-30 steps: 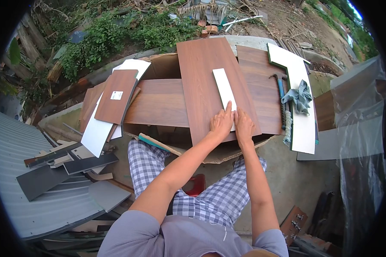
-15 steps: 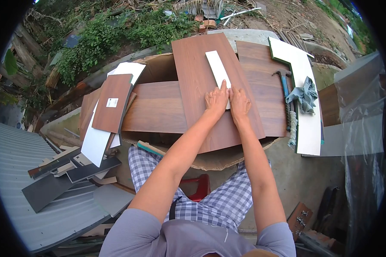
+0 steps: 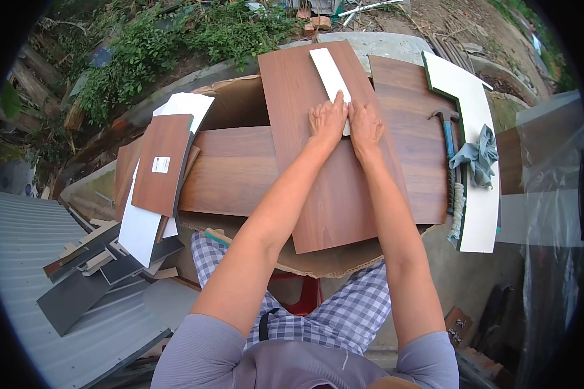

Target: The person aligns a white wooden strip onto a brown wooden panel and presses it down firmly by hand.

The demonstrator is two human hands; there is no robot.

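A narrow white strip (image 3: 329,72) lies lengthwise on a long reddish-brown wood-grain panel (image 3: 334,201), its far end near the panel's far edge. My left hand (image 3: 329,121) is closed at the strip's near end, its index finger stretched along the white surface. Close beside it, my right hand (image 3: 365,124) is also closed, with its fingers bent at the strip's right edge. The fingertips are partly hidden, as is some of the strip's near end. Beneath this panel, another brown panel (image 3: 233,172) lies across an open cardboard box (image 3: 324,264).
At right, a hammer (image 3: 449,139) rests beside a white L-shaped board (image 3: 477,220) with a grey-blue cloth (image 3: 479,157) on it. Stacked boards (image 3: 164,146) lean at left. Dark offcuts (image 3: 74,301) lie on corrugated metal sheeting (image 3: 19,259). A red stool (image 3: 305,298) shows below.
Both hands and the white strip have slid away from me along the brown panel, towards its far edge. The camera view has shifted slightly.
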